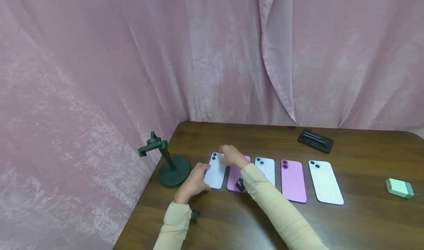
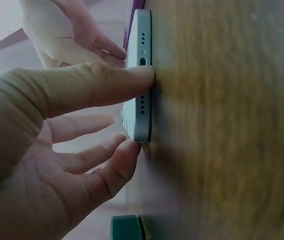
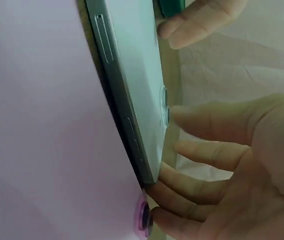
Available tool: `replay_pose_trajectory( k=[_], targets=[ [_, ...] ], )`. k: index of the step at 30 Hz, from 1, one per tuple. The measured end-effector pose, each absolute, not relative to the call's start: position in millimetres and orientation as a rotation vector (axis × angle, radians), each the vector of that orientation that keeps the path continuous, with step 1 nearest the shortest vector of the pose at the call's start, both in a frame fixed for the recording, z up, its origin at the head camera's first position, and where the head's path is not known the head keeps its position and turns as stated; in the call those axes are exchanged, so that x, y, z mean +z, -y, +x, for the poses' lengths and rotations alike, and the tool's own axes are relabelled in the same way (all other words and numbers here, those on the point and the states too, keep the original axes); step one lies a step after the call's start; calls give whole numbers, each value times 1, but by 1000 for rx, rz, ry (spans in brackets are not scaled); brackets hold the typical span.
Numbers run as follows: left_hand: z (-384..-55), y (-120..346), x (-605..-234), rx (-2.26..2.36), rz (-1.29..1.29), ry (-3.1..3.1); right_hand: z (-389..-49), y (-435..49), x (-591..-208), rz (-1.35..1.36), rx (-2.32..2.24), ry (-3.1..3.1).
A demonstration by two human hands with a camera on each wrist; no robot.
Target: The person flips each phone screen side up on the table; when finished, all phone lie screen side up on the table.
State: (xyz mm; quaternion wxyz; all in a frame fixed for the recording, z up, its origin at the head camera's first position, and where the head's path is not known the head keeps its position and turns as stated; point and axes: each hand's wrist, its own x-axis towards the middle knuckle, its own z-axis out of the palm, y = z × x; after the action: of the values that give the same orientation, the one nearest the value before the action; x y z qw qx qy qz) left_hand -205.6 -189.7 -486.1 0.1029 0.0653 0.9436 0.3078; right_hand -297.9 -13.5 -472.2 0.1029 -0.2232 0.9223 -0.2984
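The pale, twin-lensed phone lies low centre in the head frame, its bottom corner held by the left hand. The right hand, fingers loose, hides its upper right corner

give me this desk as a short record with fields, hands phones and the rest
left hand: touching bottom edge of pale lavender rectangular phone
right hand: at that phone's upper right corner
phones right of it: mauve phone, pale blue phone, second mauve phone, white phone, backs up
left of row: dark green round-based stand
behind row: black rectangular tray
far right: pale green charger
surface: brown wooden table
backdrop: pink velvety curtain
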Motion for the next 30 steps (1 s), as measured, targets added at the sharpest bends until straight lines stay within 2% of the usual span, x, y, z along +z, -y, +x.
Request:
replay_pose_trajectory(
  k=[30],
  targets=[
    [-203, 188, -480, 962, 280, -2718, -297, 1, -462, -483, -1210, -2627]
  ],
)
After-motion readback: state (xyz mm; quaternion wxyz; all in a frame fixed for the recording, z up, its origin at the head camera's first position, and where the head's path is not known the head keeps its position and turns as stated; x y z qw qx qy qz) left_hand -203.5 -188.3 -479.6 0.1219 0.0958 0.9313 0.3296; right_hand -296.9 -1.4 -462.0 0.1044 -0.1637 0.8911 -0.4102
